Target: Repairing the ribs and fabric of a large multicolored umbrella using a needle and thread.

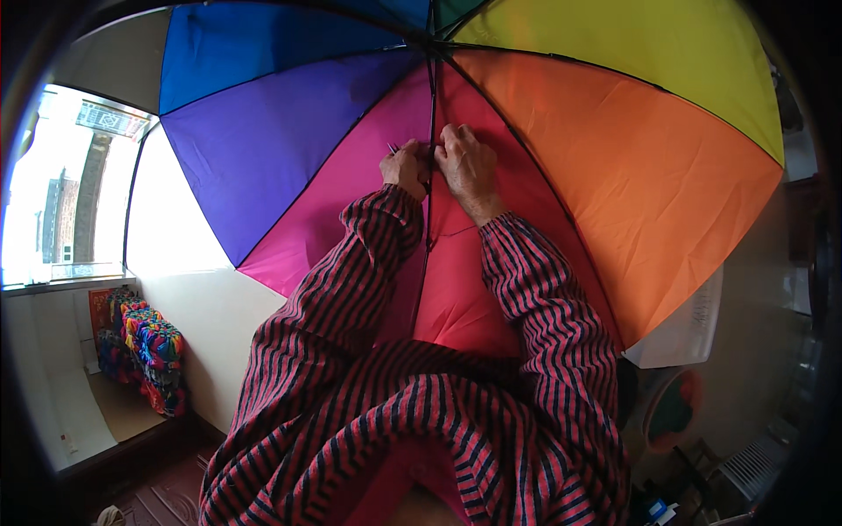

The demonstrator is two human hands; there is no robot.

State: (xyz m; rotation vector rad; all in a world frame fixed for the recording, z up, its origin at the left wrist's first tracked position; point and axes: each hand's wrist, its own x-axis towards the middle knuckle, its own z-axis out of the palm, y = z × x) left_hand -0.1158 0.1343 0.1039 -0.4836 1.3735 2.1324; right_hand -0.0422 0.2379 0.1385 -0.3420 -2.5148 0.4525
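Observation:
An open umbrella (561, 149) with panels of several colours spreads before me, its dark ribs meeting at a hub (424, 39) near the top. Both hands are at a thin black rib (431, 105) that crosses the pink panel. My left hand (405, 169) is closed left of the rib; a small thin object (392, 149) sticks out past its fingers, too small to name. My right hand (467, 167) is just right of the rib, fingers bent and pinched together, their tips turned away. Below it, a fine dark thread-like line (456, 233) lies across the pink cloth.
A bright window (66, 193) is at the left. Below it hangs or stands a bundle of multicoloured yarn-like material (149, 351). A white plastic container (680, 324) and a round tray-like thing (674, 408) are at the right, beyond the umbrella's edge.

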